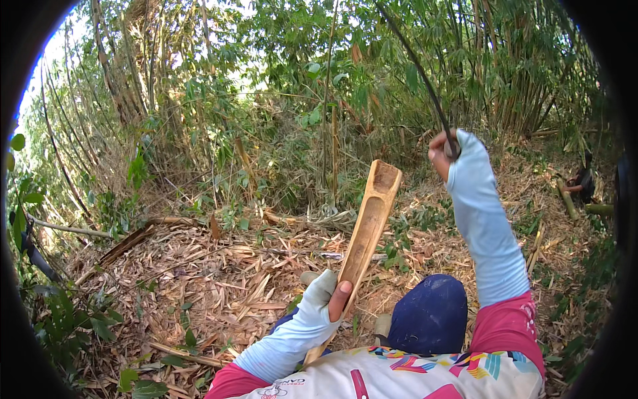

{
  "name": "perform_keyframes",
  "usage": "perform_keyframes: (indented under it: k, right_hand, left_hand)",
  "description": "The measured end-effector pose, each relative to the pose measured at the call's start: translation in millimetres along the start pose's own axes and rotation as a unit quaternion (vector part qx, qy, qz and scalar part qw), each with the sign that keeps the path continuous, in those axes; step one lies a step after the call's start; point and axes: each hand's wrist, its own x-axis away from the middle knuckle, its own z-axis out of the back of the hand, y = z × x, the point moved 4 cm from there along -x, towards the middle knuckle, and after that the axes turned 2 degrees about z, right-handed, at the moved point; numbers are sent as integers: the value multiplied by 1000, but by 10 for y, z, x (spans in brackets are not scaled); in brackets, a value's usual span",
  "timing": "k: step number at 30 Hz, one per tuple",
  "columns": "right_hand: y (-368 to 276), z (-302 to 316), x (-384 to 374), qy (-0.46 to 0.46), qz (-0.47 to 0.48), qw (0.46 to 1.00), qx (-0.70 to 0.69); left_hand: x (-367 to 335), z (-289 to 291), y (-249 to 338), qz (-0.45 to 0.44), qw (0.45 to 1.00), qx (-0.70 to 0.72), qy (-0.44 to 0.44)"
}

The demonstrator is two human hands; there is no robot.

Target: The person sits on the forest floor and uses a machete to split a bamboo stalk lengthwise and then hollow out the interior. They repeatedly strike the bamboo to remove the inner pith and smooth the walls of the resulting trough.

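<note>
My left hand (325, 292), in a pale blue sleeve that covers the palm, grips a split length of bamboo (369, 219). The bamboo stands tilted, its upper end leaning right and away from me. Its hollow inner side faces me, with a node wall across it near the top, and its lower end rests close to my lap. Raised at the upper right, my right hand (444, 154) is closed around the handle of a machete. The long, thin dark blade (420, 70) points up and to the left, seen nearly edge-on and apart from the bamboo.
Dry bamboo leaves and husks (219, 286) cover the ground ahead. My dark blue knee (430, 312) lies below the machete arm. Dense bamboo stalks (505, 80) stand behind. At the far right, another person in dark clothes (585, 183) is beside a bamboo pole (567, 201).
</note>
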Motion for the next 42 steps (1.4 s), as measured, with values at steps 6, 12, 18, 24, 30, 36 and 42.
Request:
perform_keyframes:
  k: [6, 12, 18, 24, 30, 36, 42]
  right_hand:
    - [-90, -377, 547, -300, 5, 931, 208]
    - [-401, -705, 977, -349, 140, 873, 311]
    - [-447, -764, 918, -360, 130, 866, 322]
    - [-553, -652, 779, -343, 135, 869, 329]
    - [-516, -593, 579, -304, 170, 861, 371]
    - [-631, -439, 451, -255, 217, 870, 361]
    - [-414, -217, -76, -2, 221, 970, 98]
  left_hand:
    - [-57, 57, -27, -14, 996, -41, 72]
    - [-71, 92, 22, -144, 980, -66, 120]
    - [-29, 50, 224, -128, 977, -121, 121]
    - [-13, 33, 334, -178, 969, -128, 117]
    - [-27, 14, 421, -193, 970, -101, 110]
    - [-1, 87, 290, -155, 972, -134, 112]
    - [142, 148, 90, -71, 989, -68, 112]
